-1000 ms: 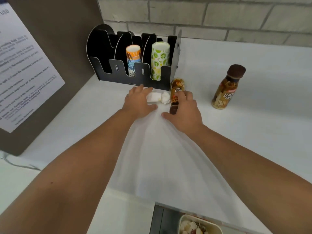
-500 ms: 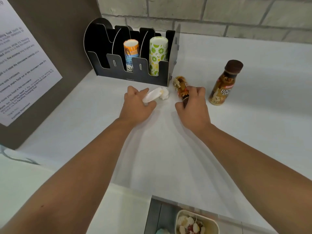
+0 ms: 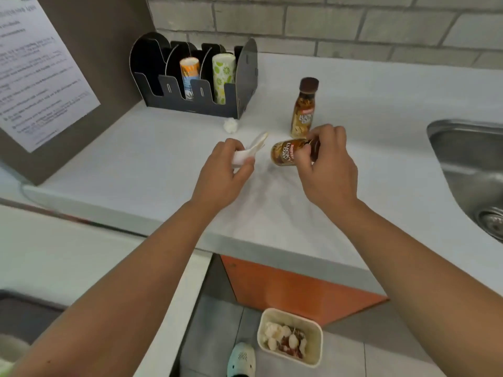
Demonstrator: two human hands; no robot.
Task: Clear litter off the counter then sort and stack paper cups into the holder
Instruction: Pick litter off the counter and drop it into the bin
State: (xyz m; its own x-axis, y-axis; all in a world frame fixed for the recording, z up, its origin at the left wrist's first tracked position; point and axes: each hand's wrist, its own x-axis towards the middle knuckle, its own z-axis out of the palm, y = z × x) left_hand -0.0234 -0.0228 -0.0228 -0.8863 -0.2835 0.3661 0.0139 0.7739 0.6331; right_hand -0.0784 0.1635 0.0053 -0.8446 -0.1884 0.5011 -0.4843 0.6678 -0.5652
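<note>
White paper, crumpled flat, was up off the counter, pinched in the left hand as a squashed cup. The right hand had its fingers wrapped round the neck of a brown bottle, which half a second before lay on the surface and now hung tipped on its side in the air. Both pieces had come back from the holder toward the counter's front edge. One tissue wad was left behind by the holder's front right corner, and a second bottle stood upright behind the right hand. Below the front edge, the bin waited, so a drop looked next. Two cup stacks sat in the holder's right-hand slots.
</note>
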